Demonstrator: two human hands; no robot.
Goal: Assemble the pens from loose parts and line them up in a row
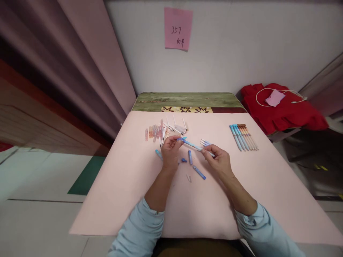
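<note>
A light-blue pen [193, 145] stretches between my hands above the table. My left hand [171, 151] is closed on its darker blue clip end, and my right hand [218, 159] pinches the opposite end. Under the pen lie a short blue barrel piece [190, 157], a longer blue barrel piece [199, 172] and a small dark-blue part [183, 160]. Some small clear bits [189, 177] rest nearer to me. Beside my left wrist a light-blue piece [158, 154] is partly hidden. Several white-and-lilac pieces [205, 142] lie just beyond my right fingers.
Clear and pinkish barrels [155, 132] lie at the back left, with white refills [174, 125] scattered beside them. At the right, blue and brown-topped pens [243, 137] form a row on the pink tabletop [198, 210]. Red cloth [289, 110] with a white cable sits beyond the right edge.
</note>
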